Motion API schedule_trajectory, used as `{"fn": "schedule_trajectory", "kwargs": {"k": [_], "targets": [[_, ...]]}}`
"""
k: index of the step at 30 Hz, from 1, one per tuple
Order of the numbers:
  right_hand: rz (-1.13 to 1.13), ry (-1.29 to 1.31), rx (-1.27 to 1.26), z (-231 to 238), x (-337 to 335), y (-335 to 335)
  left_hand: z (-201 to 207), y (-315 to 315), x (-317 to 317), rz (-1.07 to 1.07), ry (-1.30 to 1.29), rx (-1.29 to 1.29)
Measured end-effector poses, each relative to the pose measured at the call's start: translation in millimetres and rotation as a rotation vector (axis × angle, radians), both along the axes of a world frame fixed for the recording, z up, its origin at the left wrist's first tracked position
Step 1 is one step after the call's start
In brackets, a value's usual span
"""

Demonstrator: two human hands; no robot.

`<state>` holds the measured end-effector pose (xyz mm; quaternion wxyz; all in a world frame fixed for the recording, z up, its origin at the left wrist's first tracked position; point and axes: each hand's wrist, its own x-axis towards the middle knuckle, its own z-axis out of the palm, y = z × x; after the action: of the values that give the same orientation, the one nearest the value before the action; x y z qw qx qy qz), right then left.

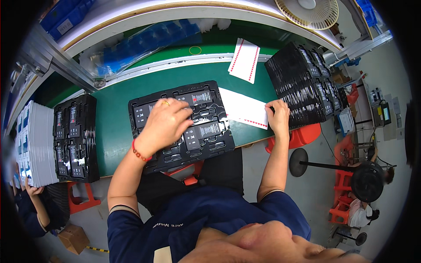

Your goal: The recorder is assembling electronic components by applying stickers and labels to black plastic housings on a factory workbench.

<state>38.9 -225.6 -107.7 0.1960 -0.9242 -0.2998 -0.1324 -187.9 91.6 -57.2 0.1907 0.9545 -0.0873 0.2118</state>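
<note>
A black molded tray (pixel 222 139) lies on the green worktop before me, with flat black labelled battery packs (pixel 191 138) in its pockets. My left hand (pixel 165 122), with a red bead bracelet at its wrist, is over the tray's middle, its fingers bent and close together. Whether anything is between its fingertips is hidden. A red dot sticker (pixel 194 100) shows on one pack in the upper row. Right of the tray lies a white sheet (pixel 244 107) with red dots along its lower edge. My right hand (pixel 279 117) pinches that sheet's right edge.
More white dotted sheets (pixel 244 61) lie farther back. A tall stack of filled black trays (pixel 299 87) stands at right, another black stack (pixel 75 138) at left beside white trays (pixel 38 144). A shelf (pixel 175 17) spans the back. Another person's hand (pixel 32 188) touches the white stack.
</note>
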Motion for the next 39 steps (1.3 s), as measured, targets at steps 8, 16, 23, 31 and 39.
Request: {"fn": "schedule_trajectory", "kwargs": {"k": [8,16,23,31,39], "targets": [[0.091,0.325,0.163,8.2,-8.2,-9.7,-10.2,-38.7,-28.6,-0.079,0.261,-0.044],[0.269,0.569,0.444,45.6,-24.5,11.5,-22.3,-40.4,-26.9,-0.061,0.129,0.078],[0.672,0.939,0.480,54.8,-63.4,99.1,-29.2,-33.6,-24.3,0.070,-0.184,-0.043],[0.794,1.075,0.266,45.7,-80.0,134.7,-32.7,-34.2,-22.6,0.100,-0.184,-0.046],[0.820,1.099,0.272,40.1,-84.5,137.2,-33.8,-33.4,-21.0,0.096,-0.179,-0.078]]}}
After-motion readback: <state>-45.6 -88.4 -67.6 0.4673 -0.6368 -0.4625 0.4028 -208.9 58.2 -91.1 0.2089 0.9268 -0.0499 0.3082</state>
